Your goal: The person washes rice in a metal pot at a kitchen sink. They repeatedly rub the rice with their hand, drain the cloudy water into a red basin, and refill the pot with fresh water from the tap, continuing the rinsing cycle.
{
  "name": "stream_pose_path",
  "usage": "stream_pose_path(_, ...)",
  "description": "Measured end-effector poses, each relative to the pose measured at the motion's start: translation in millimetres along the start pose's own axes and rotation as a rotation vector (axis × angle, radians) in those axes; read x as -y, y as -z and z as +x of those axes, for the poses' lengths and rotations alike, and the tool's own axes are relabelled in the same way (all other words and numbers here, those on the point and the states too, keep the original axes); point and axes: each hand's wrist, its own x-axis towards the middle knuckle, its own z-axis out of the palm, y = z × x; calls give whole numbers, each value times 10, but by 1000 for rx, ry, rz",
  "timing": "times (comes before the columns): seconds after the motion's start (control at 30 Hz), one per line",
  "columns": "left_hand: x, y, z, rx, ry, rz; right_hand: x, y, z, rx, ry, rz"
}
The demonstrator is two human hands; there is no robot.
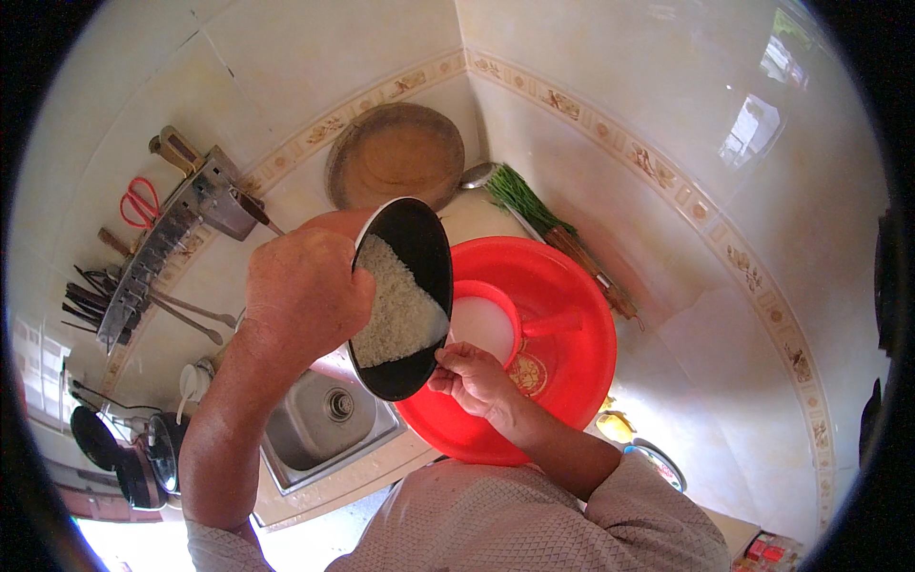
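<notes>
A dark-lined pot (pixel 422 250) is tipped on its side over a red plastic basin. White rice (pixel 392 314) lies in it, with cloudy water at the lower rim. My left hand (pixel 307 293) grips the pot's rim. The fingertips of my right hand (pixel 472 382) pinch the pot's lower right edge. Just below and right of that edge, a red plastic dipper (pixel 550 325) holding milky water (pixel 486 325) rests in the red basin (pixel 572 372).
A stainless steel sink (pixel 307 436) lies to the left. Behind stand a round wooden chopping board (pixel 397 157) and a bunch of green stalks (pixel 522 193). A wall rack (pixel 157 243) holds knives, red-handled scissors (pixel 140 204) and utensils. A rice cooker (pixel 136 475) stands far left.
</notes>
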Motion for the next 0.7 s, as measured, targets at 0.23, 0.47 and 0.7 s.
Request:
stream_pose_path(0.23, 8, -15, -4, -9, -8, 1, 17, -24, -19, -11, -6, 5)
stream_pose_path(0.47, -83, 69, -3, -22, -8, -64, 16, -24, -19, 6, -7, 1)
stream_pose_path(0.7, -98, 91, -14, -5, -9, -40, 20, -17, -23, 25, -11, -4)
